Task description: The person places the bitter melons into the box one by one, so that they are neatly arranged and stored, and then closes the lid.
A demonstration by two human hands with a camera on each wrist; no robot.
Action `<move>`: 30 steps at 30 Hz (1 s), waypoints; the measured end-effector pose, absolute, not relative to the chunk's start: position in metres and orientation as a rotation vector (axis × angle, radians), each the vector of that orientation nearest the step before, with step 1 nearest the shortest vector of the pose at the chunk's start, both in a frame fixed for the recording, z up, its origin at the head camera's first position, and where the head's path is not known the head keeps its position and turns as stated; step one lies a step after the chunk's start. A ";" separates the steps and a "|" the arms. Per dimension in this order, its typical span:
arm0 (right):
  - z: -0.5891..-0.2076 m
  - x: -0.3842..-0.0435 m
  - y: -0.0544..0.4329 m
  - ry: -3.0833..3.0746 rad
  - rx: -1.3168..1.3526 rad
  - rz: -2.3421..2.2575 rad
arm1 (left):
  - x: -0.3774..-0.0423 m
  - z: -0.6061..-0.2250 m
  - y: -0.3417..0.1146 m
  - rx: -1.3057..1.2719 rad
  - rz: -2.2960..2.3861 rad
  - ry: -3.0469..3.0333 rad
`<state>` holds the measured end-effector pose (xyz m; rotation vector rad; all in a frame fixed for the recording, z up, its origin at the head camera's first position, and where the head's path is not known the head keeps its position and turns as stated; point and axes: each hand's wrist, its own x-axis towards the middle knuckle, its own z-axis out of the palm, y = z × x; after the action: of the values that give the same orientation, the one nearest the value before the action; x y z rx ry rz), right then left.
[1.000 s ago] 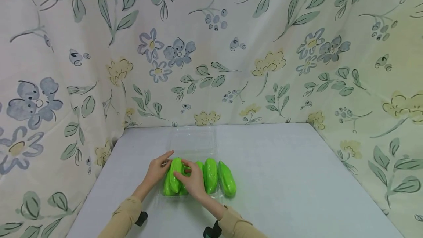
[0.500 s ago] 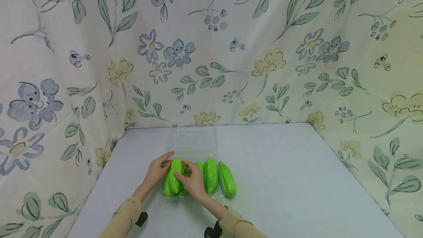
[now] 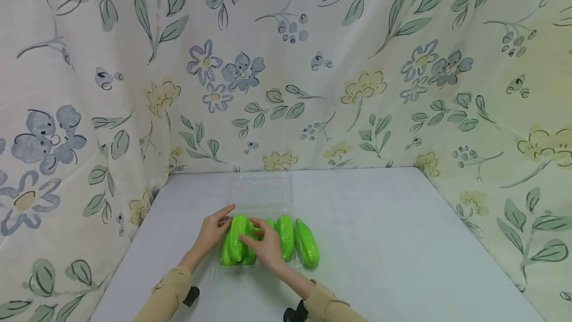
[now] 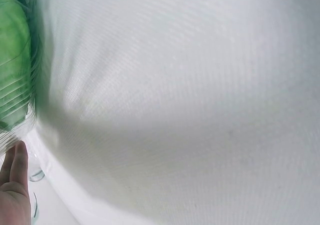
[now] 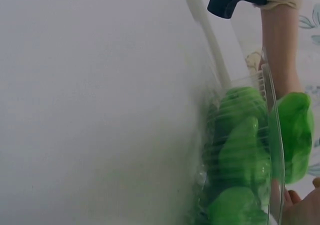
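Observation:
A clear plastic clamshell box stands in the head view with its lid folded back. Several glossy, bright green, long vegetables lie in it; one vegetable rests on top of others at the left. My left hand is at the box's left side; in the left wrist view its straight fingers touch the corner of the clear wall. My right hand is just right of the top vegetable, thumb and fingers spread around a gap. In the right wrist view its fingers lie below that vegetable, seemingly apart from it.
Another green vegetable lies outside the box, against its right side on the white table. A floral curtain hangs behind and at both sides. Dark camera mounts sit at the wrists.
My right hand has shifted slightly right, off the top vegetable, which stays lying on the others. The left hand has not visibly moved.

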<state>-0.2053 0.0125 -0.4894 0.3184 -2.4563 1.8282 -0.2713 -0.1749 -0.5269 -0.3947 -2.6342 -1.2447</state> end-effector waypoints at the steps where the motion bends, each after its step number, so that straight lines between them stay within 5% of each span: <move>1: -0.489 -0.205 0.014 -2.458 0.320 1.837 | -0.271 -0.527 -0.175 -0.404 -1.238 -2.628; 30: -0.462 -0.228 0.069 -2.597 0.648 1.686 | -0.272 -0.527 -0.174 -0.395 -1.177 -2.623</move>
<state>-0.2284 0.0695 -0.4625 0.6483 -2.5969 1.6858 -0.2718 -0.1739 -0.5271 -0.3947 -2.6225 -1.1768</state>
